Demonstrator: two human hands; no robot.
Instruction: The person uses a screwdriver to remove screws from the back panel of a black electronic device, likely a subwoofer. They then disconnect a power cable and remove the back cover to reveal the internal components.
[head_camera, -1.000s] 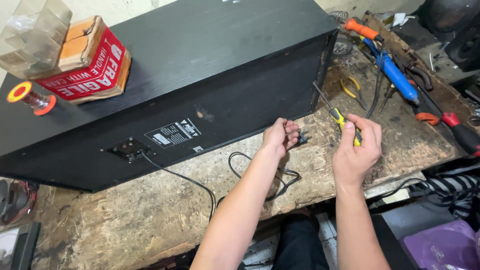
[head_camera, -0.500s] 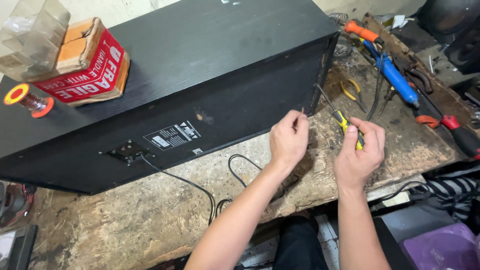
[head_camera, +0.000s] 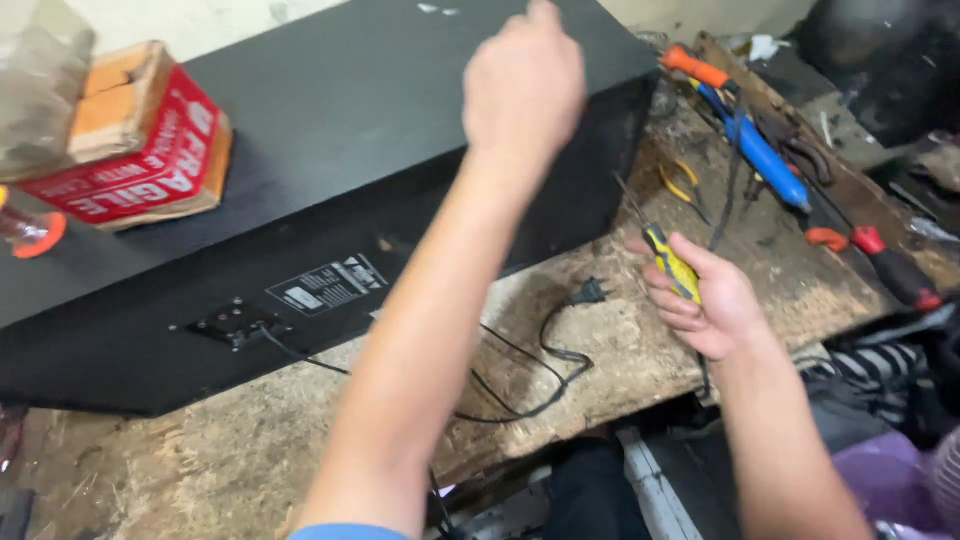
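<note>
Above speaker cabinet (head_camera: 330, 130) far edge: left hand (head_camera: 525, 85) clenched, empty; right hand (head_camera: 705, 300) grasping screwdriver (head_camera: 668, 262).

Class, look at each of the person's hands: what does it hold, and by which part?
Right hand grips a screwdriver by its yellow-and-black handle. Left hand, raised over the black cabinet, shows nothing held.

We find the left hand (head_camera: 523, 85) motion-blurred, fingertips cut by the top edge. The clear box (head_camera: 40, 100) is blurred and cropped left.
</note>
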